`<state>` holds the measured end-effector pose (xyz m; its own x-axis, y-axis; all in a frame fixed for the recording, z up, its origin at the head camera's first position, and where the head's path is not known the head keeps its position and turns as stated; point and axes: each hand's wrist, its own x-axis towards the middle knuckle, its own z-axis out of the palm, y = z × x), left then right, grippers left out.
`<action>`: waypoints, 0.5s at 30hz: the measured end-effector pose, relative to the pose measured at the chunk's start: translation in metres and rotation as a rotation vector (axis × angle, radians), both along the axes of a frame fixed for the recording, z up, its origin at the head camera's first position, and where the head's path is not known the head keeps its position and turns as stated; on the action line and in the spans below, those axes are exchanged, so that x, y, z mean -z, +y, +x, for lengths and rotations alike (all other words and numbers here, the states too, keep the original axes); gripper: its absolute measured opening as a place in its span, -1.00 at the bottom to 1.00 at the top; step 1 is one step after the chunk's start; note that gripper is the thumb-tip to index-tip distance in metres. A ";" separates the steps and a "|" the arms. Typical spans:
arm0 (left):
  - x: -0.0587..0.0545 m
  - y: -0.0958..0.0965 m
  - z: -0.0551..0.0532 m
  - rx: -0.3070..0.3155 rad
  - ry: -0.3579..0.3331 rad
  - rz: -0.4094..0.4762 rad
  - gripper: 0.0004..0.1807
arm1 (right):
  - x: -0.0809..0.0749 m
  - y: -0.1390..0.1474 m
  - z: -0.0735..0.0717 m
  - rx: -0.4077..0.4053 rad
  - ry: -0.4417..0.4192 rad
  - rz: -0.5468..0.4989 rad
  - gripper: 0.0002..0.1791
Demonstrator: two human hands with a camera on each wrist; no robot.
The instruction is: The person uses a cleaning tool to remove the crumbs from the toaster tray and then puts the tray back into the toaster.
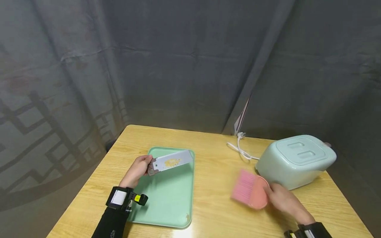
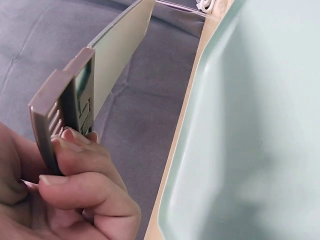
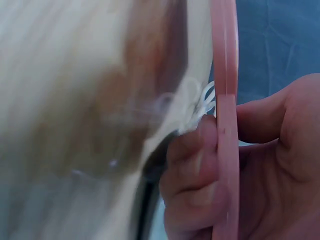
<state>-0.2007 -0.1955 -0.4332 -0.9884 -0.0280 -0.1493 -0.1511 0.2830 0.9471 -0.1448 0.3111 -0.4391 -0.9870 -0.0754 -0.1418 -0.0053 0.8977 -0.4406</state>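
"So, head view?"
"I see the left hand [image 1: 135, 172] gripping a crumb-strewn panel [image 1: 186, 157] over the green tray [image 1: 168, 200], the right hand [image 1: 284, 200] a pink brush [image 1: 251, 190] near the toaster [image 1: 287, 165]."
"Wrists?"
"Left: handle [image 2: 52, 90] clasped. Right: brush pinched (scene partly blurred)."

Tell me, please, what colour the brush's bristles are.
The bristles are pink, clearest in the head view.

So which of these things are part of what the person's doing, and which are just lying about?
Seemingly in the job:
- flat plate with yellowish crumbs, in the left hand
- pink brush, in the right hand
- green tray, near the left hand

Apparently just there:
- toaster, held by neither hand, perhaps connected
- white cord, on the table
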 end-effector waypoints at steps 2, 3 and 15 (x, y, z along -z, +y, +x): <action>0.000 -0.002 0.002 -0.001 0.001 0.008 -0.53 | -0.006 -0.008 -0.004 -0.031 0.039 0.012 -0.44; 0.000 -0.002 0.003 0.000 0.001 0.009 -0.53 | -0.010 -0.013 -0.007 -0.044 0.060 0.019 -0.48; 0.001 -0.001 0.010 -0.041 0.002 0.020 -0.54 | -0.063 -0.075 -0.051 -0.124 0.197 0.078 -0.42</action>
<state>-0.1909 -0.1970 -0.4343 -0.9867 -0.0655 -0.1487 -0.1607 0.2572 0.9529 -0.1963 0.2362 -0.3760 -0.9801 -0.1939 0.0426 -0.1964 0.9162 -0.3493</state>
